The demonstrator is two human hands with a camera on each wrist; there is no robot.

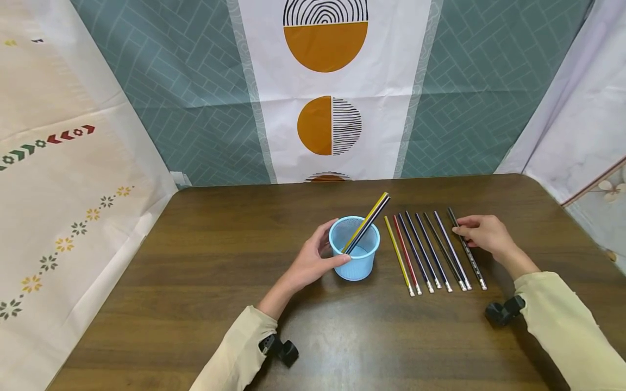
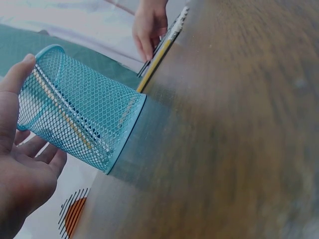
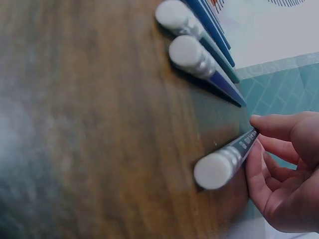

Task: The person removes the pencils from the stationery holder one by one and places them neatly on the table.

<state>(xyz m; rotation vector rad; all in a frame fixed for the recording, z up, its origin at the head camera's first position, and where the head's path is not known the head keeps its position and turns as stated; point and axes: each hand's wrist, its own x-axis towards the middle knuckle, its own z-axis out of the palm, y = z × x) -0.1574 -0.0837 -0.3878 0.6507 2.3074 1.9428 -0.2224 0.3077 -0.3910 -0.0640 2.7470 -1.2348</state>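
Note:
A light blue mesh pencil cup (image 1: pixel 356 267) stands upright on the table, several pencils (image 1: pixel 368 221) leaning to the right inside it. My left hand (image 1: pixel 313 259) holds the cup from its left side, thumb at the near rim and fingers curled round the far side. At the right end of a row of pencils, my right hand (image 1: pixel 485 234) pinches a black pencil (image 1: pixel 473 263) between thumb and fingers. White lettering runs along that pencil, and its white eraser (image 3: pixel 213 171) points toward the right wrist camera.
Several pencils lie side by side between the cup and my right hand, erasers toward me; a yellow pencil (image 1: pixel 399 255) is leftmost, beside a red pencil (image 1: pixel 407 254). The brown wooden table (image 1: pixel 195 271) ends at patterned cloths (image 1: pixel 337 81) behind it.

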